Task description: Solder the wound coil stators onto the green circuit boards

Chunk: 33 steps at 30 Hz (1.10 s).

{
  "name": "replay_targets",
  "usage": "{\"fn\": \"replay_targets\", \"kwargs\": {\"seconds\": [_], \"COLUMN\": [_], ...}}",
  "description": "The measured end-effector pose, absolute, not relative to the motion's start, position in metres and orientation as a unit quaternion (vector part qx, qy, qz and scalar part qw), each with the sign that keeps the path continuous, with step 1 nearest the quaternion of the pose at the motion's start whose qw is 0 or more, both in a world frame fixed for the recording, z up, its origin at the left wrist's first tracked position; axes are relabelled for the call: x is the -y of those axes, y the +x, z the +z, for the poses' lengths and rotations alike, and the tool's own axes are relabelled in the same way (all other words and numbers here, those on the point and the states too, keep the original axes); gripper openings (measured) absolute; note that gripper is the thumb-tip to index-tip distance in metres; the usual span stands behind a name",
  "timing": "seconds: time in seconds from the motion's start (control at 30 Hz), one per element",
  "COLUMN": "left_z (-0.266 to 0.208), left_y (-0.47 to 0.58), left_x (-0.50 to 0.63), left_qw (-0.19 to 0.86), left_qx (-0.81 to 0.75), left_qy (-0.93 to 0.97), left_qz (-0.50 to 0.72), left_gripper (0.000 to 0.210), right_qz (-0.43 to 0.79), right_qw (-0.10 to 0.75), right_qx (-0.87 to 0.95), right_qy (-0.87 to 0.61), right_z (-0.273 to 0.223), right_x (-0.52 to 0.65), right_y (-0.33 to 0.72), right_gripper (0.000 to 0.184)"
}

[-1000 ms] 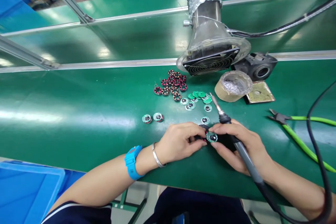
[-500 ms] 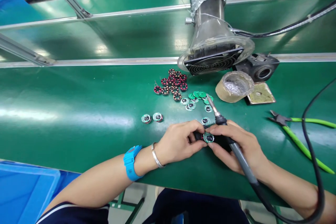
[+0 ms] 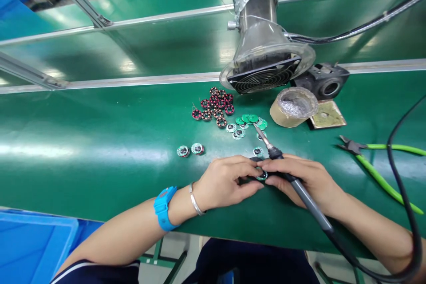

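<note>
Between the fingertips of both hands is a small round circuit board (image 3: 262, 175), partly covered by the fingers. My left hand (image 3: 226, 179) pinches it from the left, thumb below and fingers above. My right hand (image 3: 304, 182) touches its right side with the fingertips while a soldering iron (image 3: 294, 184) lies across that hand, tip pointing up and left. A dark round piece shows beneath the fingers, its kind unclear. Just beyond lie loose round circuit boards (image 3: 249, 119), some green side up. Several copper-wound coils (image 3: 218, 105) form a pile behind them. Two coils with boards on top (image 3: 190, 150) stand to the left.
A fume extractor hood (image 3: 266, 71) hangs over the back of the green bench. Beneath it are a solder pot (image 3: 293, 107), a sponge tray (image 3: 328, 114) and a black iron holder (image 3: 324, 82). Green-handled cutters (image 3: 376, 159) lie at right, near the iron's cable (image 3: 397, 186).
My left fingers have moved over the top of the board, covering more of it. The soldering iron has shifted slightly with my right hand. The whole view has shifted a little.
</note>
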<state>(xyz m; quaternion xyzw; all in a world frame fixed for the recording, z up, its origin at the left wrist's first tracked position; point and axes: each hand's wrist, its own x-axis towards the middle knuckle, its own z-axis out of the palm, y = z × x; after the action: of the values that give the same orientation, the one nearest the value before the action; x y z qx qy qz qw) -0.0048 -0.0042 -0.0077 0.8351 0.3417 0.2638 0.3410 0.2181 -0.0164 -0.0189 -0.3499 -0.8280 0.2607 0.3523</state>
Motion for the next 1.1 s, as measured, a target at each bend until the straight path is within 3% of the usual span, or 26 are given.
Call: {"fn": "replay_targets", "kwargs": {"seconds": [0.33,0.6,0.7,1.0,1.1], "left_z": [-0.009,-0.008,0.004,0.0,-0.002], "left_y": [-0.003,-0.008,-0.033,-0.11,-0.109], "left_x": [0.0,0.003,0.014,0.048,0.04], "left_qw": [0.326,0.366,0.366,0.148,0.169], "left_qx": [-0.337,-0.385,-0.431,-0.599,-0.66], "left_qy": [0.859,0.799,0.791,0.757,0.704], "left_qz": [0.205,0.281,0.234,0.216,0.202], "left_gripper": [0.016,0.017,0.017,0.014,0.034], "right_qz": [0.198,0.146,0.135,0.123,0.108], "right_qw": [0.33,0.326,0.328,0.344,0.349], "right_qx": [0.858,0.874,0.875,0.87,0.872], "right_qy": [-0.34,-0.328,-0.33,-0.331,-0.325], "right_z": [-0.017,-0.027,-0.026,-0.021,-0.021], "right_x": [0.015,0.017,0.019,0.024,0.024], "right_y": [0.216,0.226,0.224,0.216,0.216], "right_gripper": [0.033,0.033,0.031,0.029,0.028]}}
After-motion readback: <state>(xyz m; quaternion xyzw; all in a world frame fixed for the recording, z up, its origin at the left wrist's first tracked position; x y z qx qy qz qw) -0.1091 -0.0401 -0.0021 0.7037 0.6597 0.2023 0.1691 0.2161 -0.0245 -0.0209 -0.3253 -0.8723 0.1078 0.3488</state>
